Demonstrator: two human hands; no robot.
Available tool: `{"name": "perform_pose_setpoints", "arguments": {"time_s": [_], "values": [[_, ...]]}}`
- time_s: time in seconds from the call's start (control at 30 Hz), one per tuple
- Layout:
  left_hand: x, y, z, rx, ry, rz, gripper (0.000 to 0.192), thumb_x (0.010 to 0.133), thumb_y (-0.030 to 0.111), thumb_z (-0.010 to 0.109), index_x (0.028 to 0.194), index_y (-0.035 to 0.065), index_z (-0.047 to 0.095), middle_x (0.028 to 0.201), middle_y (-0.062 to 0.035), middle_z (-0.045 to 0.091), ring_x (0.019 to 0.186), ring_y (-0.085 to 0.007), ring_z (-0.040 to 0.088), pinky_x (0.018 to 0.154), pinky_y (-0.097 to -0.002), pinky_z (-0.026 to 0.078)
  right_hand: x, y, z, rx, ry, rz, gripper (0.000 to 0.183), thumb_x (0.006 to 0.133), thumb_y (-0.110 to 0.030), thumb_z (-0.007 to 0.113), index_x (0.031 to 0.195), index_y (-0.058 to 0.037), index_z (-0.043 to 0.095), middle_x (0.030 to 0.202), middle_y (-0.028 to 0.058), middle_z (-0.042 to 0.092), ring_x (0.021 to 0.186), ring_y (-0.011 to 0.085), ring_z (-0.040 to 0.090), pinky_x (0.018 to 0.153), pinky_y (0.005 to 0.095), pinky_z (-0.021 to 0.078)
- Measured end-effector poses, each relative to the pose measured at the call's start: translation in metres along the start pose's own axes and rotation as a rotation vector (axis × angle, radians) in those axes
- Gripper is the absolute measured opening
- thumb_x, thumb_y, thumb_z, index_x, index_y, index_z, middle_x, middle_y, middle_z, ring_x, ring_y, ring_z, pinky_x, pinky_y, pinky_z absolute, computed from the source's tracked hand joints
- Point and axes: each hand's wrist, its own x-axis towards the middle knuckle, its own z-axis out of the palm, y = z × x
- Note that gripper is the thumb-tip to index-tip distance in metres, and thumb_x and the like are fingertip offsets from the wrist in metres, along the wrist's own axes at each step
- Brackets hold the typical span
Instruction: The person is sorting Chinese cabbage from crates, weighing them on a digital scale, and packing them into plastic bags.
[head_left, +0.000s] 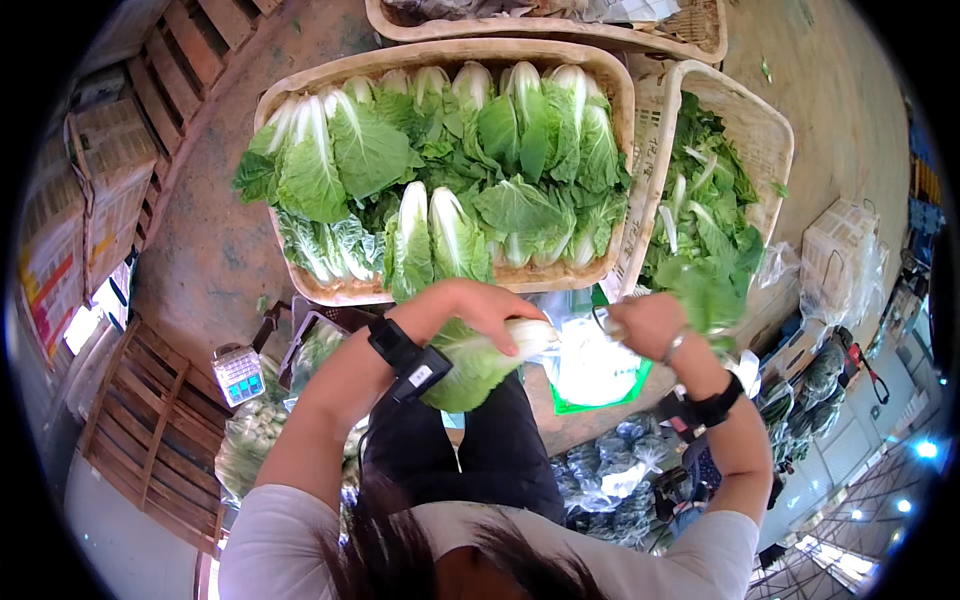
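My left hand (491, 311) is wrapped around a Chinese cabbage (480, 367), its white base pointing right and its leaves hanging over my lap. Just right of that base, my right hand (651, 324) is closed on a small tool with a dark ring-shaped part (600, 318); the rest of it is hidden by the fingers. A blurred green leaf (701, 292) shows beside the right hand, and I cannot tell whether the hand holds it. Ahead, a large plastic crate (450, 51) holds rows of cabbages (450, 232), mostly with white bases toward its long sides.
To the right, another crate (780, 142) holds loose leaves (697, 202). A third crate (547, 34) stands beyond. White plastic bags (596, 360) sit in a green container (600, 405). A scale display (240, 375) and wooden pallet (146, 427) are at left; bagged vegetables (607, 465) lie right of my legs.
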Motion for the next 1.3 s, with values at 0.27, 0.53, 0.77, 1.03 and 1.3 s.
{"name": "perform_pose_setpoints", "arguments": {"time_s": [0.27, 0.53, 0.77, 1.03, 1.3], "values": [[0.008, -0.051, -0.014, -0.861, 0.819, 0.031, 0.072, 0.073, 0.023, 0.069, 0.130, 0.0023, 0.031, 0.119, -0.0107, 0.048, 0.107, -0.0199, 0.047, 0.092, -0.0323, 0.037, 0.021, 0.122, 0.008, -0.249, -0.019, 0.653, 0.060, 0.070, -0.042, 0.063, 0.119, -0.0115, 0.048, 0.117, 0.0118, 0.050, 0.110, 0.0310, 0.044, 0.092, 0.0495, 0.0323], [-0.003, -0.096, 0.009, -0.534, 1.242, -0.027, 0.072, 0.075, 0.023, 0.065, 0.130, -0.0014, 0.027, 0.122, -0.0209, 0.044, 0.114, -0.0292, 0.045, 0.094, -0.0347, 0.035, 0.203, -0.029, -0.061, -0.031, 0.204, 0.231, 0.017, 0.079, -0.022, 0.050, 0.082, -0.0050, 0.054, 0.075, 0.0154, 0.061, 0.072, 0.0304, 0.061, 0.061, 0.0402, 0.0488], [-0.008, -0.060, -0.001, -0.330, 1.234, -0.237, 0.068, 0.073, 0.023, 0.066, 0.127, 0.0016, 0.031, 0.115, -0.0238, 0.049, 0.107, -0.0350, 0.049, 0.089, -0.0378, 0.039, 0.100, 0.031, -0.008, 0.303, 0.158, 0.284, 0.027, 0.071, -0.013, 0.053, 0.098, -0.0099, 0.056, 0.081, 0.0177, 0.061, 0.077, 0.0351, 0.058, 0.068, 0.0426, 0.0467], [-0.003, -0.056, -0.028, -0.114, 1.298, -0.571, 0.061, 0.075, 0.023, 0.060, 0.121, -0.0039, 0.030, 0.086, -0.0267, 0.057, 0.083, -0.0416, 0.055, 0.069, -0.0457, 0.044, 0.142, 0.068, -0.073, 0.028, 0.566, 0.383, 0.029, 0.078, -0.014, 0.051, 0.106, -0.0075, 0.055, 0.090, 0.0175, 0.060, 0.082, 0.0328, 0.057, 0.070, 0.0423, 0.0458], [-0.013, -0.053, -0.035, -0.085, 1.166, -0.553, 0.068, 0.072, 0.026, 0.065, 0.124, 0.0004, 0.029, 0.087, -0.0216, 0.059, 0.082, -0.0375, 0.057, 0.070, -0.0439, 0.045, 0.345, 0.033, -0.136, -0.215, 0.422, 0.781, 0.049, 0.072, -0.048, 0.055, 0.103, -0.0097, 0.061, 0.114, 0.0135, 0.054, 0.111, 0.0346, 0.044, 0.091, 0.0469, 0.0326]]}}
